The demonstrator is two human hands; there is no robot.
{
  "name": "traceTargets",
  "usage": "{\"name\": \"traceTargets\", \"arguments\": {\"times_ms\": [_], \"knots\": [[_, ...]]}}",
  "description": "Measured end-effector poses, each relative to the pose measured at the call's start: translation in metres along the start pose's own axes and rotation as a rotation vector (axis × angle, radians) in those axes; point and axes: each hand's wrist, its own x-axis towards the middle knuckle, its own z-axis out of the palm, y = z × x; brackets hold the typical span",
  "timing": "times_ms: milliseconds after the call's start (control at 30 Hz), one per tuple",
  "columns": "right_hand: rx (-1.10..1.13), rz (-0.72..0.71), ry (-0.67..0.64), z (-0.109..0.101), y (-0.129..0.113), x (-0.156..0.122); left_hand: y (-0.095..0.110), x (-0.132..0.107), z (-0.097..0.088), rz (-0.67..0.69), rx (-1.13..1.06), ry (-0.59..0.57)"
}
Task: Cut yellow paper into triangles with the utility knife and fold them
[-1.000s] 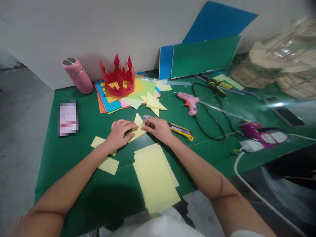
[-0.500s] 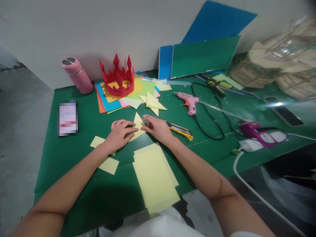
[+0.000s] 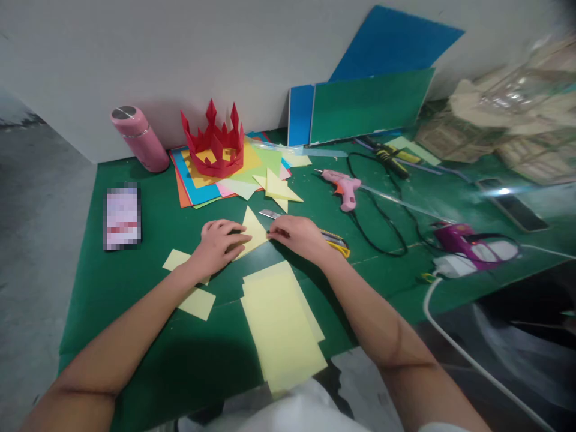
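A pale yellow sheet of paper folded to a triangle [image 3: 255, 233] lies on the table with its point away from me. My left hand [image 3: 220, 245] rests on its left side, fingers stretched out and apart. At the right corner, the thumb and fingertips of my right hand [image 3: 297, 236] are pinched together on the paper. A yellow utility knife [image 3: 338, 247] lies partly hidden under my right hand, its blade end showing beyond the fingers. Closer to me is a stack of yellow paper sheets [image 3: 283, 324]. Small yellow paper squares [image 3: 197, 303] lie beside my left wrist.
A red paper crown [image 3: 218, 153] stands on coloured sheets [image 3: 189, 191], near folded yellow pieces [image 3: 281, 189]. A pink glue gun [image 3: 344, 187] lies right, its black cable looping. A pink bottle [image 3: 141, 141] and a phone [image 3: 122, 217] are left; a power strip [image 3: 454, 266] is right.
My right hand has slid slightly right along the triangle, uncovering more of its right side and covering more of the knife handle. My left hand stays in place.
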Motion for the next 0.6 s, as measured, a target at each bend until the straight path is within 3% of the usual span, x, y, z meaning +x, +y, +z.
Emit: {"name": "traceTargets", "arguments": {"times_ms": [367,600], "knots": [[-0.225,-0.117,-0.151,-0.001,-0.01,-0.001,0.003,0.001,-0.003,-0.016,0.006,-0.034],[-0.252,-0.261,-0.12,0.017,-0.021,0.001,0.004,0.002,-0.004,-0.007,0.009,-0.033]]}}
